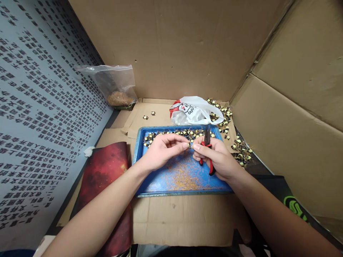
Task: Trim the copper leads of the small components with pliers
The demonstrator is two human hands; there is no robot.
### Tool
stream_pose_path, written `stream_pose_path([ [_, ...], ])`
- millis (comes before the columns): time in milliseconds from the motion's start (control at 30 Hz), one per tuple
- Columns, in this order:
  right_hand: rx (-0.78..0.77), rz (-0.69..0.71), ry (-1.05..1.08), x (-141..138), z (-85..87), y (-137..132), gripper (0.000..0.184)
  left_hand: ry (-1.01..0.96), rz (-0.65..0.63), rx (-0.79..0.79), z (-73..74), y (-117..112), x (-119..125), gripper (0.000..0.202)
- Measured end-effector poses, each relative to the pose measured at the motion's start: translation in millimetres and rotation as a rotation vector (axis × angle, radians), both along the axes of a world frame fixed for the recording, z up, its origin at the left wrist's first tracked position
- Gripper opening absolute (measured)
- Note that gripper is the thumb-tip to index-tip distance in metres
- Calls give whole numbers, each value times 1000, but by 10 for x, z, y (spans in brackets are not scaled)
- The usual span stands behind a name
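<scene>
Over the blue tray [155, 191], my left hand [167, 148] pinches a small transformer-like part [189, 144] with a yellow wrap and thin copper leads. My right hand [211, 153] is closed around red-handled pliers [207, 137], whose dark jaws point up and away from the part. Its thumb and forefinger reach the right side of the same part, seemingly at its leads. Many similar black and yellow parts [152, 135] lie along the tray's far side. Beneath my hands, clipped copper wire bits [184, 177] are scattered over the tray's floor.
A white plastic bag [195, 110] stands behind the tray, with more parts [223, 114] heaped to its right. At back left is a clear bag [118, 85] of copper-coloured bits. A red patterned mat [107, 175] lies left. Cardboard walls [182, 46] rise behind and right.
</scene>
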State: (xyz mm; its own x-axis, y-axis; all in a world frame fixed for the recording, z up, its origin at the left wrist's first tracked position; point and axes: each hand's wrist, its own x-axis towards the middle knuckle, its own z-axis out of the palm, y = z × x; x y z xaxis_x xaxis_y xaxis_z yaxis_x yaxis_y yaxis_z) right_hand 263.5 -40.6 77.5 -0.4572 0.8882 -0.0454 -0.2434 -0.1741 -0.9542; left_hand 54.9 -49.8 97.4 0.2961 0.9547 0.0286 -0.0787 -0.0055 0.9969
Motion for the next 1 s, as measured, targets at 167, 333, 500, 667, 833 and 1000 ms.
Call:
stream_pose_path([
  [167,-41,30,65,-14,-5,-8,32,-5,-24,-37,-19,3,-13,34],
  [333,118,-9,-93,11,14,-4,28,-33,-37,-58,-8,-6,-12,33],
  [500,447,-166,-316,-2,68,-47,18,-30,-46,-78,17,-14,-11,33],
  [667,780,-344,-493,-32,75,-122,12,-35,-49,-86,4,-20,-20,30],
  [833,1111,-421,-556,13,42,-113,11,-20,-50,-82,8,-18,-22,29],
  [1000,1311,-337,-675,116,8,-38,9,103,-34,4,-9,10,-44,27],
])
